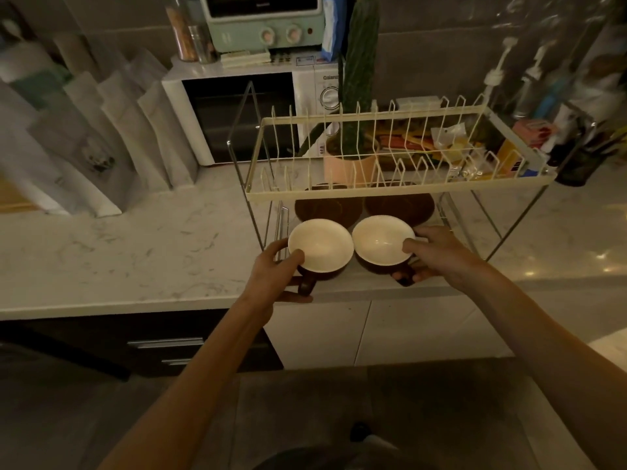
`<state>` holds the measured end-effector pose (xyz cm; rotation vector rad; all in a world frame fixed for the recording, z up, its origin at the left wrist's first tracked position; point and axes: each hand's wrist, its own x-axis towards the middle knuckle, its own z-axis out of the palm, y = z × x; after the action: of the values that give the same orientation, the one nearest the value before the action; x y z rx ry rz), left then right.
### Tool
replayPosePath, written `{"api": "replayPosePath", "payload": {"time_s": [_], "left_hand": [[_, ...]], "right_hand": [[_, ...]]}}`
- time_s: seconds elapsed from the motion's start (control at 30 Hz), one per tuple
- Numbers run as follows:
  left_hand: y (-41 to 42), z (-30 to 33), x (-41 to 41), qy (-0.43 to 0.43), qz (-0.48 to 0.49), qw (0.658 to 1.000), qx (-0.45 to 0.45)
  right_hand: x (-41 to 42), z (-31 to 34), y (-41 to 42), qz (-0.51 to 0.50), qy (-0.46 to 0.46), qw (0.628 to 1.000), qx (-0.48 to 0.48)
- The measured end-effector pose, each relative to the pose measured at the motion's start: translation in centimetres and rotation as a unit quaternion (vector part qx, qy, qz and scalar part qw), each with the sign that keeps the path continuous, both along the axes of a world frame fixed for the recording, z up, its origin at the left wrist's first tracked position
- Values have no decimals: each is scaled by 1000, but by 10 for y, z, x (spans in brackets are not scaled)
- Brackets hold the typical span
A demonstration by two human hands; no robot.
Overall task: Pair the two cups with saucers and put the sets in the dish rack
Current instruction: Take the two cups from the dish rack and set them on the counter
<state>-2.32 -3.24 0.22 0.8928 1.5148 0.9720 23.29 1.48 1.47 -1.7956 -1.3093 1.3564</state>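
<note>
I hold two brown cups with cream insides side by side at the counter's front edge. My left hand [276,273] grips the left cup [320,247] by rim and handle. My right hand [437,254] grips the right cup [381,239] the same way, thumb over the rim. Just behind them, under the upper shelf of the two-tier dish rack [400,191], lie two brown saucers: the left saucer [325,206] and the right saucer [402,203], both partly hidden by the rack's front bar and the cups.
The rack's cream wire upper shelf [373,144] has no dishes in it. Behind it stand a cactus in a pink pot [353,164], a microwave [244,113], a small green oven [264,25] and cluttered bottles at right. Folded paper bags [101,137] lean at left on the marble counter [135,249].
</note>
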Motion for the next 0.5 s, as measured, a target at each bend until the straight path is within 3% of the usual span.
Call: {"api": "replayPosePath", "payload": {"time_s": [0.27, 0.5], "left_hand": [[-47, -4, -47, -2, 31, 999, -27], [-90, -15, -86, -8, 134, 990, -44]], "right_hand": [[-41, 1, -18, 71, 9, 997, -27], [-92, -1, -29, 157, 27, 987, -34]]}}
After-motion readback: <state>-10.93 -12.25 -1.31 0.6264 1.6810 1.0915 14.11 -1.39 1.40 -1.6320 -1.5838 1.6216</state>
